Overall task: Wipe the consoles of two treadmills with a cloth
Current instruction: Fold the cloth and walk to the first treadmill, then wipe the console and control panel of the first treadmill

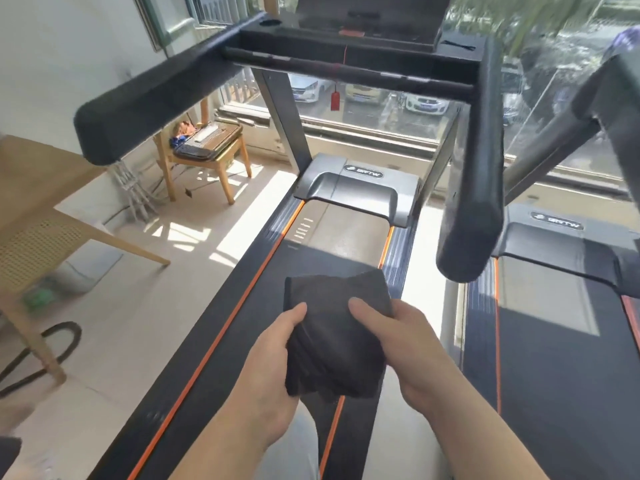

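Only readable thing was the brand badge on the motor cover (360, 188) of the near treadmill: a small oval plate (363, 170) with a logo mark and letters that looked like "SRTW", though the blur made the first letter a bit iffy. Same oval badge (557, 221) sat on the second treadmill (554, 289) to the right, same letters as far as I could tell. Car plates outside the window were too small to read.
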Available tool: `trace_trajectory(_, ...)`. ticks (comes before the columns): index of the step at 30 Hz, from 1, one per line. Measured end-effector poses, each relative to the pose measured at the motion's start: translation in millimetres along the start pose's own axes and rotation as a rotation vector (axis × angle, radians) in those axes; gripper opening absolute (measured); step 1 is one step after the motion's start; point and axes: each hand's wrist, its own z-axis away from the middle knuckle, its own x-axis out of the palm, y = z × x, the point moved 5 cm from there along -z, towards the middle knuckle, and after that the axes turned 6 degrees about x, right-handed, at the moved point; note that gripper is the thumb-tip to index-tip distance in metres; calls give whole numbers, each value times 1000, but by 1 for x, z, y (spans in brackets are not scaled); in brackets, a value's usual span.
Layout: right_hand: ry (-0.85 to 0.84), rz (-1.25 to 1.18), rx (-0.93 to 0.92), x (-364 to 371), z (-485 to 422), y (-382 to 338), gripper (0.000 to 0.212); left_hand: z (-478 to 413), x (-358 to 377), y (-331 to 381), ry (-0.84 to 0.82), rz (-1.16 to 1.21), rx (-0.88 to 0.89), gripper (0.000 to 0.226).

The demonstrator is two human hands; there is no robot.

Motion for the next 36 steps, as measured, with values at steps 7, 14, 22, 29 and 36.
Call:
trace_trajectory(7,74,-23,-65,74,-116,-181,18,-119,27,181,-133,-9,64,33)
trace_trajectory(14,-60,-216,-91,100,-151,-356,29,-161,89,337,-199,52,-63,56)
trace_trajectory(22,-13,-221,-107,41,-190,-465,29,-225,200,411,-298,-16,-88,46)
trace_trajectory(29,83,-268,-102,1,-287,-535,26,-306,288,451,-381,28,-135,43)
trace_trajectory(36,58,-112,-129,-7,-390,-632,34,-399,336,514,-311,181,-172,43)
